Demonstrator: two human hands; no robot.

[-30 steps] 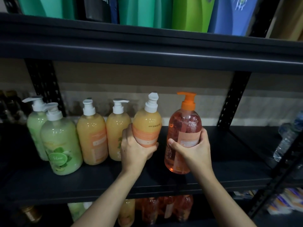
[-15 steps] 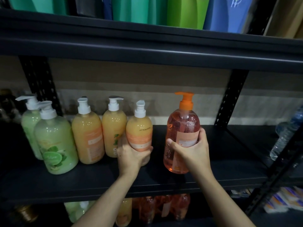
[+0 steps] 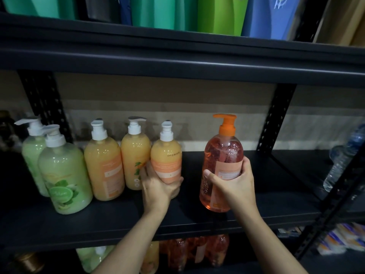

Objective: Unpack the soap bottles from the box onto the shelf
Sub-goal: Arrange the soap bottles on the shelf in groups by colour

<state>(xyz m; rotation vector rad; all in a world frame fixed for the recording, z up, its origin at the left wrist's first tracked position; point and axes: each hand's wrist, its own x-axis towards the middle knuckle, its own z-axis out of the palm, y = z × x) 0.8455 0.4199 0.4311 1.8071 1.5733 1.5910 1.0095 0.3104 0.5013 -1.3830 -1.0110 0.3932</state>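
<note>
My left hand [image 3: 158, 186] grips a yellow-orange soap bottle [image 3: 166, 155] with a white pump; it stands on the black shelf [image 3: 197, 220] beside two more yellow-orange bottles [image 3: 104, 167]. My right hand [image 3: 233, 184] grips a clear orange bottle [image 3: 223, 155] with an orange pump, upright, its base at the shelf surface to the right. Two green bottles [image 3: 63, 175] stand at the left end of the row. The box is out of sight.
The shelf above [image 3: 177, 62] hangs low over the pumps and carries coloured packs. A black upright post [image 3: 274, 119] stands right of the orange bottle. A plastic water bottle [image 3: 341, 161] lies at the far right. More soap bottles [image 3: 197, 252] show on the shelf below.
My left hand has lowered the yellow-orange bottle and pushed it back onto the shelf next to the row. The orange bottle in my right hand has hardly moved.
</note>
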